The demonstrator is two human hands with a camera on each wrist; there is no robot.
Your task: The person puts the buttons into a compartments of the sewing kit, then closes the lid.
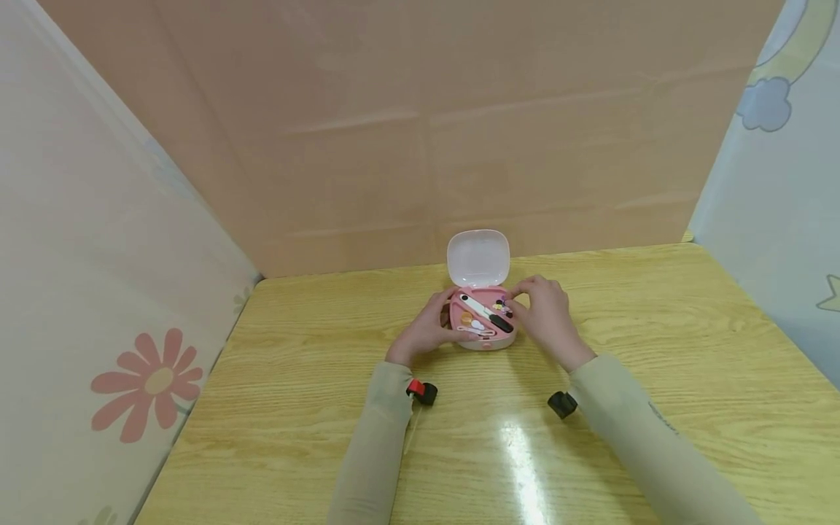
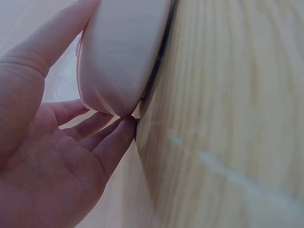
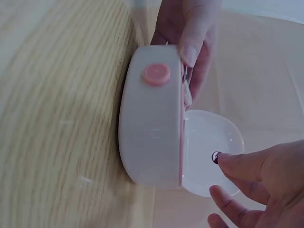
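A small white box with a pink inner tray stands on the table, its translucent lid raised at the back. Diagonally across the tray lies a slim white tool with a black end. Small white and orange items are in the left compartment, and small coloured pieces in the right one. My left hand grips the box's left side between thumb and fingers. Over the right compartment, my right hand pinches a small dark round piece between thumb and forefinger; its exact kind is unclear.
The wood-grain table extends around the box on both sides. Behind stands a plain tan panel. Patterned side panels rise left and right. A black wrist device hangs below the right cuff.
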